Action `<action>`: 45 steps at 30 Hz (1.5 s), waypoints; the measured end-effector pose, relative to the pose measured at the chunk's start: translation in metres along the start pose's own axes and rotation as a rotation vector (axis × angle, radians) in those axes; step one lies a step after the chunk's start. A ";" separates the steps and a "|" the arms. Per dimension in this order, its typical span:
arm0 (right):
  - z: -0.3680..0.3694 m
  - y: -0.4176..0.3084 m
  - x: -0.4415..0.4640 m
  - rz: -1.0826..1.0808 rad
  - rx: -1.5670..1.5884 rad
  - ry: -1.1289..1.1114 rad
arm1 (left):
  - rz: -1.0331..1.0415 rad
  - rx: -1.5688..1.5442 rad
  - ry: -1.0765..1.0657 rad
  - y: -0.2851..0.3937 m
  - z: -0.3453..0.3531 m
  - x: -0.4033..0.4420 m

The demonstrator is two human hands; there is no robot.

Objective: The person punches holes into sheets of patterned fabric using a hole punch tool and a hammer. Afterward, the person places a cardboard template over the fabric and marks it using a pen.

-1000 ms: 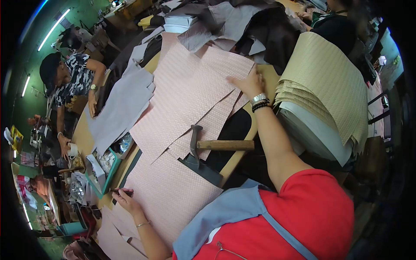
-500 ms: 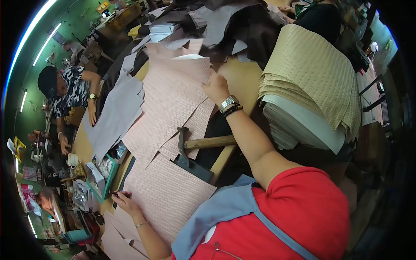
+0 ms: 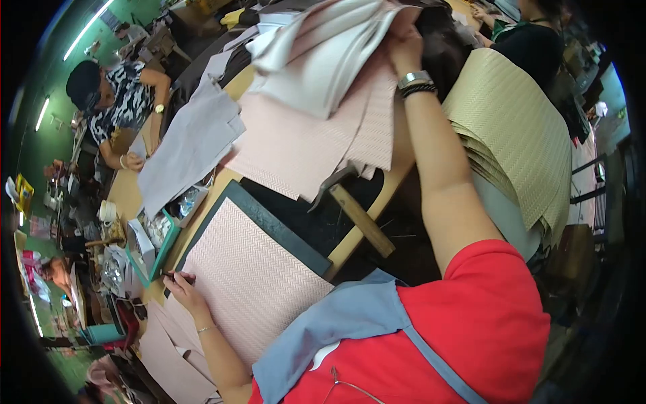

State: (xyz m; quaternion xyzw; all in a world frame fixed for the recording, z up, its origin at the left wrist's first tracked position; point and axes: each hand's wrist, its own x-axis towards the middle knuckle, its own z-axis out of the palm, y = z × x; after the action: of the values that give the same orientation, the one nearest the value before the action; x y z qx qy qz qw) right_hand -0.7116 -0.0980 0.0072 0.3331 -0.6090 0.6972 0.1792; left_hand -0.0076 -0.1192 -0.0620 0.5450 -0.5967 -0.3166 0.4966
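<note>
At the far side of the table my right hand [image 3: 406, 52] is closed on a pink textured sheet [image 3: 330, 54], which is lifted and folded over so its pale underside shows. More pink herringbone sheets [image 3: 296, 145] lie beneath it. A hammer [image 3: 363, 221] with a wooden handle rests by their near edge. Close to my body, a pink herringbone sheet [image 3: 252, 269] lies on a dark board [image 3: 269, 225]. At its left edge my left hand [image 3: 186, 294] is closed around a small dark stick-like tool [image 3: 180, 277], whose exact kind I cannot make out.
A tall stack of yellowish woven sheets [image 3: 511, 135] stands to the right. Grey pieces [image 3: 192, 145] lie at the left. A green tray [image 3: 161, 249] holds small items. Across the table sits a person in a cap [image 3: 128, 101]; another person [image 3: 525, 47] is at upper right.
My right hand has moved away and upward, lifting and folding the pink sheet. The pink sheets have shifted off the dark board, and the hammer has turned. My left hand stays nearly in place.
</note>
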 end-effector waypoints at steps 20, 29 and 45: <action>-0.098 -0.187 -0.240 0.122 -0.755 -1.106 | 0.007 -0.110 -0.030 -0.010 -0.002 0.002; -0.113 -0.151 -0.259 -0.135 -0.425 -1.088 | -0.015 -0.197 0.021 0.002 -0.001 -0.003; -0.059 -0.199 -0.279 -0.446 -0.685 -0.987 | -0.025 0.053 0.097 -0.006 -0.095 -0.063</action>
State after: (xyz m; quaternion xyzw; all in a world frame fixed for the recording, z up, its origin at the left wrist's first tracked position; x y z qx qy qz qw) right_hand -0.3967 0.0410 -0.0401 0.6574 -0.7242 0.1740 0.1147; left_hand 0.0776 -0.0439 -0.0545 0.5800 -0.5734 -0.2801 0.5062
